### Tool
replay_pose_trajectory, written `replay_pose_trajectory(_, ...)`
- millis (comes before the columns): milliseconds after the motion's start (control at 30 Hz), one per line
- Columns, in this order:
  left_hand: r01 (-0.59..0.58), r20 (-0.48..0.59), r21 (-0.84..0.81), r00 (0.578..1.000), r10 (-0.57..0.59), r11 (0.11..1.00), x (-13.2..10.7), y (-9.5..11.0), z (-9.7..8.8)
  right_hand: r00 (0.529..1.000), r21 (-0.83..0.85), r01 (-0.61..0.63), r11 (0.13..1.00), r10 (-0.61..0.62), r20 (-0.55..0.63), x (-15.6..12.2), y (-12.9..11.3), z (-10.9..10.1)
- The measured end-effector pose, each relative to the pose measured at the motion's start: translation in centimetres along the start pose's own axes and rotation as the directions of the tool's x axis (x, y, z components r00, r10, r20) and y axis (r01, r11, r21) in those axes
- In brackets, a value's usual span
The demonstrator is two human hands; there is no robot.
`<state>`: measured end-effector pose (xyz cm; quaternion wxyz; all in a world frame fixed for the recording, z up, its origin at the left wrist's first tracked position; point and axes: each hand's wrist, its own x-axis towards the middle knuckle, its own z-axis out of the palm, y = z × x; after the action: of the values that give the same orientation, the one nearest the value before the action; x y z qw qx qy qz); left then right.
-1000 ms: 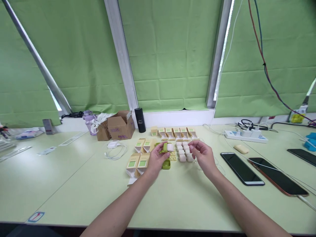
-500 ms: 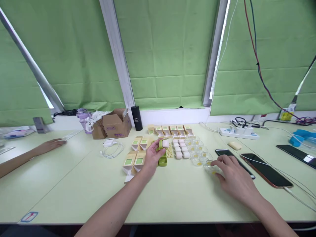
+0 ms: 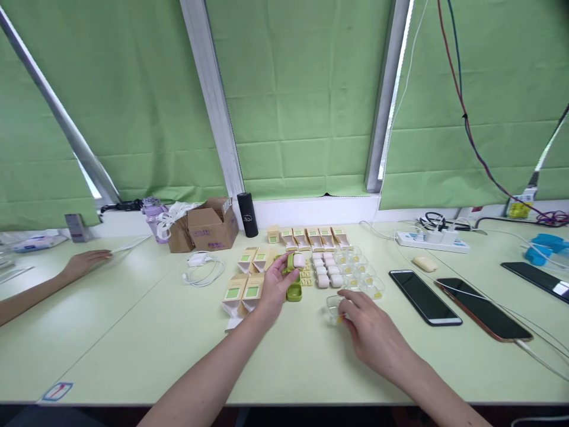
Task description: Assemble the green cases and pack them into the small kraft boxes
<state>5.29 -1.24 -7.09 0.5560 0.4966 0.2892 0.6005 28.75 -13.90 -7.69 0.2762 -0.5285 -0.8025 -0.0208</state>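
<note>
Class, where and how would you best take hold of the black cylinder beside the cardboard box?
Probably around the middle of the black cylinder, from the front or right: it stands upright, slim and round, with the cardboard box close on its left and the white wall behind.

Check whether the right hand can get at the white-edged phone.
Probably yes: bare tabletop lies between the right hand and the white-edged phone, though that hand holds a clear plastic piece, which may need setting down.

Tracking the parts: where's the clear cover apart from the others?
In the head view, the clear cover is in the right hand, right of centre, nearer the camera than the pale cases and other covers.
</note>
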Motion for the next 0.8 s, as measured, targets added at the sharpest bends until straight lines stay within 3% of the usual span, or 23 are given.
replay_pose_trajectory(133,-0.013,-0.009,0.003,1.0,0.013,1.0,0.0,0.1,0.0,0.991,0.03,0.009,1.0,-0.013,0.136,2.8,-1.6,1.9)
replay_pose_trajectory(267,-0.023,-0.017,0.011,1.0,0.023,1.0,0.0,0.3,0.1,0.986,0.2,-0.077,0.977,0.045,0.16,3.7,-1.3,2.7)
replay_pose_trajectory(500,-0.034,-0.036,0.006,0.999,0.034,0.999,0.1,0.3,0.2,0.949,0.606,-0.313,0.732,0.273,0.16,4.1,1.0,5.2)
replay_pose_trajectory(600,-0.057,-0.059,0.009,0.997,0.057,0.998,0.3,0.0,0.0,0.93,0.789,-0.338,0.514,0.313,0.195,5.8,1.5,5.2)
replay_pose_trajectory(700,-0.077,-0.084,0.016,0.993,0.078,0.997,0.5,-0.1,-0.1,0.917,0.95,-0.26,0.172,0.352,0.187,8.1,1.4,4.3)
replay_pose_trajectory(800,-0.093,-0.112,0.019,0.989,0.094,0.996,0.6,0.0,-0.1,0.921,0.977,-0.141,-0.159,0.342,0.188,10.2,1.0,3.3)
